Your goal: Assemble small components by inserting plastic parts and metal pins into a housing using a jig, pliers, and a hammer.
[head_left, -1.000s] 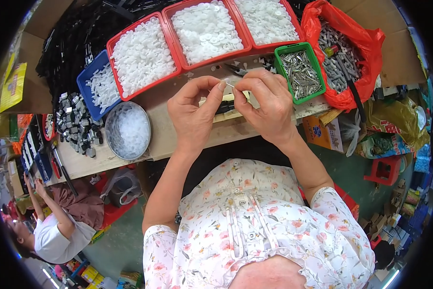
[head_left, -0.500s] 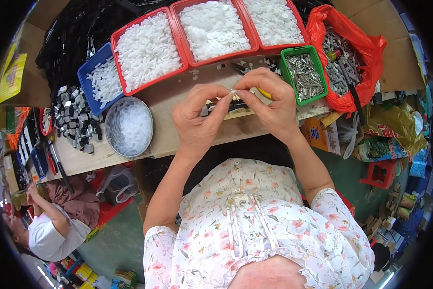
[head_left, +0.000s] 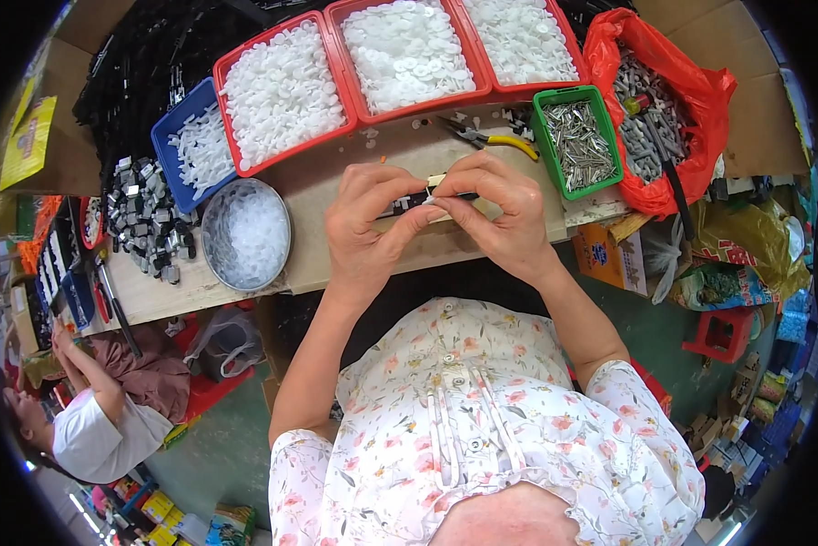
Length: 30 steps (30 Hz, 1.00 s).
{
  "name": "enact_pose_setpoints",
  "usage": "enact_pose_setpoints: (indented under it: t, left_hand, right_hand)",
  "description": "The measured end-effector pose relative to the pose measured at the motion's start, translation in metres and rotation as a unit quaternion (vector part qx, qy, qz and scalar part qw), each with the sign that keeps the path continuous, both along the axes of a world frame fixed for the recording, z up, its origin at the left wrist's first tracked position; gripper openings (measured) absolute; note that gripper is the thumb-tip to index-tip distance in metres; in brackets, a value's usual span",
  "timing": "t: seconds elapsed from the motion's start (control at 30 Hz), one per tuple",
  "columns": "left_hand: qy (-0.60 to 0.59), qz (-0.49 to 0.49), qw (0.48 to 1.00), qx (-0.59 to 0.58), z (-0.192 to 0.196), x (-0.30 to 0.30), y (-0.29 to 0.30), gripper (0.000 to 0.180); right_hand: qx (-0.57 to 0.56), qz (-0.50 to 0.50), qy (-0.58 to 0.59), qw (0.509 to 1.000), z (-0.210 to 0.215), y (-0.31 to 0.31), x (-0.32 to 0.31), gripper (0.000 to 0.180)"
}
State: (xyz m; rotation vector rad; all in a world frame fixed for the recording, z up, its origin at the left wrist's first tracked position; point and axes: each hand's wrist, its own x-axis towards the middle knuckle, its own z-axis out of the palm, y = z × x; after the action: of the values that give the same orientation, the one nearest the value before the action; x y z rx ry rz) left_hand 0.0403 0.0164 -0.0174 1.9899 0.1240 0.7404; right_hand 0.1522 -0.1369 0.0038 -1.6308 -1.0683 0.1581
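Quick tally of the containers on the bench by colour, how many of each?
Red trays: 3, holding white plastic pieces
Blue bin: 1, white pieces
Green bin: 1, metal pins
Round metal bowl: 1, clear pieces
Red plastic bag: 1, grey parts
Total: 7

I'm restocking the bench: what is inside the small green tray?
The green tray holds a loose heap of small silvery metal pins, filling most of it. Its floor is covered by them, so anything beneath cannot be seen.
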Motion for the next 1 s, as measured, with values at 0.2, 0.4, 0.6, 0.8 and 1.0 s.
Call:
enact_pose_setpoints:
  t: [0.2, 0.4, 0.6, 0.8, 1.0]
  left_hand:
    - [0.021, 0.058, 0.994, 0.085, -0.001, -0.013, 0.001, 0.038]
    - [0.020, 0.074, 0.972, 0.223, -0.017, -0.028, 0.003, 0.039]
    - [0.009, 0.063, 0.965, 0.253, -0.028, -0.033, 0.000, 0.036]
    - [0.005, 0.051, 0.948, 0.315, -0.031, -0.034, -0.003, 0.034]
    - [0.014, 0.059, 0.908, 0.415, -0.031, -0.034, -0.003, 0.031]
  right_hand:
    - [-0.022, -0.006, -0.075, 0.997, -0.022, 0.006, 0.002, 0.013]
    - [-0.041, -0.016, -0.132, 0.990, -0.030, 0.014, -0.001, 0.011]
    - [-0.091, -0.003, -0.178, 0.980, -0.028, 0.012, -0.004, 0.013]
    - [-0.117, -0.016, -0.196, 0.974, -0.025, 0.013, -0.008, 0.014]
    - [-0.131, 0.016, -0.196, 0.972, -0.021, 0.015, -0.003, 0.013]
